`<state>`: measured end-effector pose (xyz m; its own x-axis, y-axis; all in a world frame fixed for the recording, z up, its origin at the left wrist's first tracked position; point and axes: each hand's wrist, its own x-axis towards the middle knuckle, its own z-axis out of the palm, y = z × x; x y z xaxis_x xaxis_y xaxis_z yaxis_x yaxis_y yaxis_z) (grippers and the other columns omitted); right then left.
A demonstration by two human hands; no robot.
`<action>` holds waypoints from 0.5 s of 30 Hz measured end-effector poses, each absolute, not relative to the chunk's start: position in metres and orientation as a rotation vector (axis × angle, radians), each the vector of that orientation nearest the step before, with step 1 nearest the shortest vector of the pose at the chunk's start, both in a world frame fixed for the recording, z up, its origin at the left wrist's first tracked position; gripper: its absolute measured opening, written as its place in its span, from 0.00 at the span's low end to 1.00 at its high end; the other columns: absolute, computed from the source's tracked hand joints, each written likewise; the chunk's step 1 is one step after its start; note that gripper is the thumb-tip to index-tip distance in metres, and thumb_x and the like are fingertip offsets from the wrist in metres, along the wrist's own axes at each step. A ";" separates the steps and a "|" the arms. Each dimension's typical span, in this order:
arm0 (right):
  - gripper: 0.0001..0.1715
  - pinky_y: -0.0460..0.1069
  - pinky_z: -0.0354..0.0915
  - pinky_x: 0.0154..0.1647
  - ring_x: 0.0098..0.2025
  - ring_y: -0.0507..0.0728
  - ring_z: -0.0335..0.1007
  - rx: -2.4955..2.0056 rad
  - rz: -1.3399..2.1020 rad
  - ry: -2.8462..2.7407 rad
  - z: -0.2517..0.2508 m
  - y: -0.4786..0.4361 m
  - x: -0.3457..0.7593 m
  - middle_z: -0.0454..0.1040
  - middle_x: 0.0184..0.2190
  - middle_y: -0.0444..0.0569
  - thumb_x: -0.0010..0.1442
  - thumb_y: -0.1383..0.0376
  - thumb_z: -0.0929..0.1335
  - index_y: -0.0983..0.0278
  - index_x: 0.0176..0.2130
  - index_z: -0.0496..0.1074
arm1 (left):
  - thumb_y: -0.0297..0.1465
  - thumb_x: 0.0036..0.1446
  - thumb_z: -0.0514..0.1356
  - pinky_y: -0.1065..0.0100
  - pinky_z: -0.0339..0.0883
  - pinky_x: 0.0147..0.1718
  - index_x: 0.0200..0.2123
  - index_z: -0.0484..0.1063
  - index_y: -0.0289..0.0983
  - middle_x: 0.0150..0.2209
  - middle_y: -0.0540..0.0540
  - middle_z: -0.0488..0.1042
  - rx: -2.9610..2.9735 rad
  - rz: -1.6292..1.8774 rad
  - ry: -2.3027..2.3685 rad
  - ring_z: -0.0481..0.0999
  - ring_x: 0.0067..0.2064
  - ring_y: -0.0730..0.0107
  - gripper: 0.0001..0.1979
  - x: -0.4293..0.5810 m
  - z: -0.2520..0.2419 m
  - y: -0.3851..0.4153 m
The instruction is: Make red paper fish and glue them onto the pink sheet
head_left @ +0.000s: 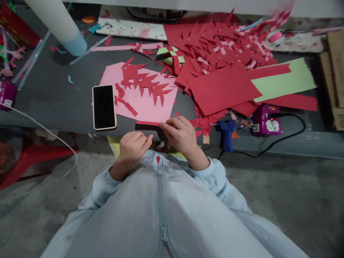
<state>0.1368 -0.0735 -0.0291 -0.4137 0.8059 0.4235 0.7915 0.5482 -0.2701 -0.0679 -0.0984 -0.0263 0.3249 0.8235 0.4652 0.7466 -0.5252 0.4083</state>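
Observation:
My right hand (181, 135) pinches the right end of a narrow red paper strip (147, 123) near the table's front edge. To its left my left hand (134, 146) is curled with the knuckles up; anything inside its fingers is hidden. Just beyond the strip lies a pink paper sheet (150, 107). Three folded red paper fish (131, 73) with small eyes rest on that sheet, in a slanting row. Several red scraps (129, 107) lie on its left part. A small red triangle (158, 159) sits on my jacket front.
Left of the pink sheet lies a phone (104, 107). Red paper pieces (209, 43) heap up at the back right, behind larger red sheets (223, 89) and a green sheet (287, 80). A blue glue gun (227, 135) and a purple power box (267, 120) with a cord stand front right.

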 end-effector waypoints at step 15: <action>0.12 0.53 0.65 0.42 0.39 0.57 0.68 -1.095 -0.063 -2.160 0.012 -0.072 0.129 0.78 0.37 0.53 0.67 0.64 0.66 0.60 0.46 0.79 | 0.52 0.53 0.65 0.66 0.79 0.35 0.37 0.79 0.36 0.33 0.45 0.83 0.985 1.209 1.242 0.83 0.33 0.66 0.24 -0.032 -0.013 -0.067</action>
<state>0.1289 -0.0723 0.0124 -0.3948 0.6889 0.6079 0.7233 0.6411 -0.2568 -0.0318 -0.0675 -0.0130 -0.0658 0.9871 -0.1460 -0.1189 0.1375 0.9833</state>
